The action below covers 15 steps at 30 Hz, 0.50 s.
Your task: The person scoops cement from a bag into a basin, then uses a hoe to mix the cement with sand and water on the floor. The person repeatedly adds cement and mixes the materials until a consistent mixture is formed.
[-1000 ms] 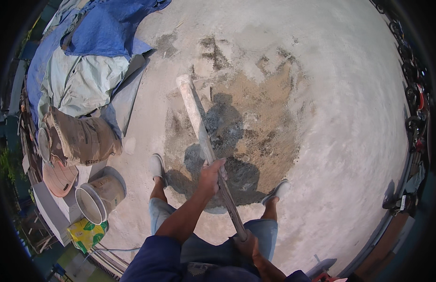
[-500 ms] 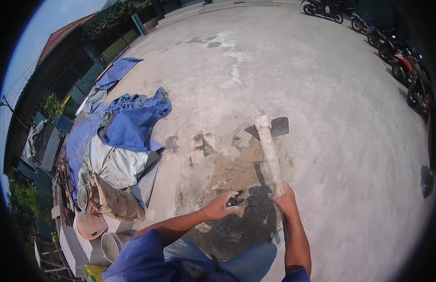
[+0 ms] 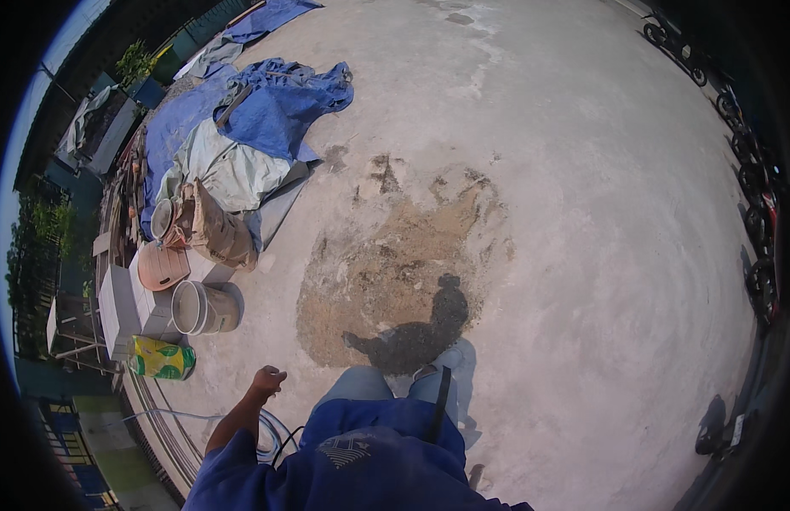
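My left hand (image 3: 267,381) hangs out to my left over the concrete, its fingers curled in and no object visible in them. My right hand is out of sight. A dark, narrow bar (image 3: 441,404), perhaps the end of the hoe's handle, slants in front of my thigh; the hoe's head does not show. Before my feet lies a rough patch of sandy brown residue (image 3: 386,272) on the concrete, with my shadow across its near part.
To the left stand a beige bucket (image 3: 220,311), a paper sack (image 3: 220,230), pale blocks (image 3: 118,311) and a green-yellow bag (image 3: 163,358). Blue tarps (image 3: 276,102) cover a heap behind them. A hose (image 3: 271,430) coils near my left side. Motorcycles (image 3: 757,213) line the right.
My view has tipped down. The hoe, held upright by my right hand before, has left the area ahead, along with that hand. My left hand has drawn back to the left and closed.
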### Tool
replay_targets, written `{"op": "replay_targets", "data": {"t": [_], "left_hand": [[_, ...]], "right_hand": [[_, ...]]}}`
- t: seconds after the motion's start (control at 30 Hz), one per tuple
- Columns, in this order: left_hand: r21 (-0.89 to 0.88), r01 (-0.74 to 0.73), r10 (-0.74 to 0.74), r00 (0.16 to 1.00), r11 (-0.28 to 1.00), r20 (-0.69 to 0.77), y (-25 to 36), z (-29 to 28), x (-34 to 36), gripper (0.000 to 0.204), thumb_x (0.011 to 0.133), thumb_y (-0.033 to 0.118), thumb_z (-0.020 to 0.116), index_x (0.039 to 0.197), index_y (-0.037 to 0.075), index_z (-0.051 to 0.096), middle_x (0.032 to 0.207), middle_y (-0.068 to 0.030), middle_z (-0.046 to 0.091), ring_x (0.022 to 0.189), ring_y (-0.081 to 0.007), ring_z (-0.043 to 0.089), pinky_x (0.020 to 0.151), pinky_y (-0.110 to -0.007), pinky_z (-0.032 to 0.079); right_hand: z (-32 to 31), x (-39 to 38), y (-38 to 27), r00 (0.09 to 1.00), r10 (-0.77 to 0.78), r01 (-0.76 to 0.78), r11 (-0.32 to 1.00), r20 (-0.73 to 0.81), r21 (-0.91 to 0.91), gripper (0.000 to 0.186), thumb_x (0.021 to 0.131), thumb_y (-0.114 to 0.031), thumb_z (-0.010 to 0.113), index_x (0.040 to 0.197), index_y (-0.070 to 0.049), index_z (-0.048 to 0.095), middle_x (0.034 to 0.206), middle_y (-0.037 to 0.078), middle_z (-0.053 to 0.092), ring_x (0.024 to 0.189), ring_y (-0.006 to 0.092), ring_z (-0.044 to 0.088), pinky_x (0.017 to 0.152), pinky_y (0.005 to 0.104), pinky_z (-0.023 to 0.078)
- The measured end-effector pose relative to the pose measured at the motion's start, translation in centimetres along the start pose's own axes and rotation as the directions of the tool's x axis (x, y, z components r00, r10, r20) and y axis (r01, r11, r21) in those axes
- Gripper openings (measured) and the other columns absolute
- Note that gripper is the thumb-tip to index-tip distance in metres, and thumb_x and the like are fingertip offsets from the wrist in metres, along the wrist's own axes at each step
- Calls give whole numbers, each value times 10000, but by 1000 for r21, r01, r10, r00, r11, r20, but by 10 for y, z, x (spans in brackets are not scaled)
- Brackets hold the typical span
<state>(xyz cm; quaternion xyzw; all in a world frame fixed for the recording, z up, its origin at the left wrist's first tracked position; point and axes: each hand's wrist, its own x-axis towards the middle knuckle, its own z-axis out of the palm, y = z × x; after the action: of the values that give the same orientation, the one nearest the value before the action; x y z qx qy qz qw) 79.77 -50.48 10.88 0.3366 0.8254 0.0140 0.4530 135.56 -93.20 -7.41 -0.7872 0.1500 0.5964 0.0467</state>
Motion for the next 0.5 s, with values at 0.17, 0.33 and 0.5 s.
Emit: {"op": "replay_targets", "data": {"t": [0.17,0.33,0.5], "left_hand": [[94,-394,361,898,914,253,-10,91,-36,559,874,370,684,1242,-39,586,1041,-215,701,935,-287,686,834,-370,526],[23,-435,411,867,900,283,-56,141,-74,580,845,403,692,1241,-13,604,1097,-229,688,1012,-331,670,900,-375,508],[137,-262,209,927,955,312,-121,139,-101,616,814,432,706,1221,-22,622,1118,-240,681,1063,-342,657,924,-390,503]], "right_hand": [[19,-39,-42,967,-254,255,966,27,-47,185,705,50,724,800,26,568,601,128,555,440,267,547,413,423,461],[38,-70,-81,876,-480,482,874,54,-56,181,704,47,724,811,33,578,606,129,557,445,268,552,411,421,455],[17,-58,-41,856,-514,517,853,51,-73,180,702,44,724,822,40,589,610,130,558,450,270,557,410,418,449]]}}
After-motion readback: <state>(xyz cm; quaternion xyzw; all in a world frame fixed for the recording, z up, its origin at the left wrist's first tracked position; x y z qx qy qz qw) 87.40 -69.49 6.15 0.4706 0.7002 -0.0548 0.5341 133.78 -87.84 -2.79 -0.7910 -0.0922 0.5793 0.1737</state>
